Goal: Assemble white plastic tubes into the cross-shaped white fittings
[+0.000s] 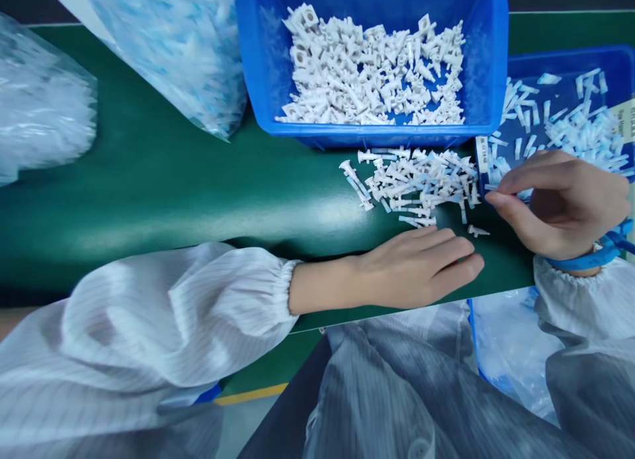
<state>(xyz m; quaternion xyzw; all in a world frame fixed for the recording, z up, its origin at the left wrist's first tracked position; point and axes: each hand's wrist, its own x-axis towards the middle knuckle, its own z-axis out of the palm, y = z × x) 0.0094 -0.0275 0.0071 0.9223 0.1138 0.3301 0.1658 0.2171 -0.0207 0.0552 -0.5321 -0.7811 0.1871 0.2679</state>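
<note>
Crinkled, pale grey striped fabric forms the gathered sleeve point(183, 313) nearest the view, its elastic cuff closed around the left wrist. From where I stand, the left hand point(417, 267) lies palm down, fingers loosely bent, at the near edge of a loose heap of slim white-and-pale-blue plastic parts point(426, 181) on the smooth green counter point(198, 194); whether it covers or grasps anything cannot be told. The right hand point(570, 194) has thumb and forefinger pinched on what appears to be a small translucent plastic piece point(491, 188), at the near left corner of the shallow blue plastic tray point(570, 53). For sound handling, apply light fingertip pressure, leave one end exposed and keep the wrist clear of the tray's pale-blue-and-white tubular pieces point(590, 138); excess force could deform or eject so slender a part. Rigid, matte white fittings point(367, 82), with flared or squared ends, fill the deep blue plastic bin point(381, 133) behind the heap. Glossy, wrinkled film forms the clear bag of blue-and-white pieces point(173, 42) beside the bin. One white part point(477, 231) lies apart, between the hands.
</note>
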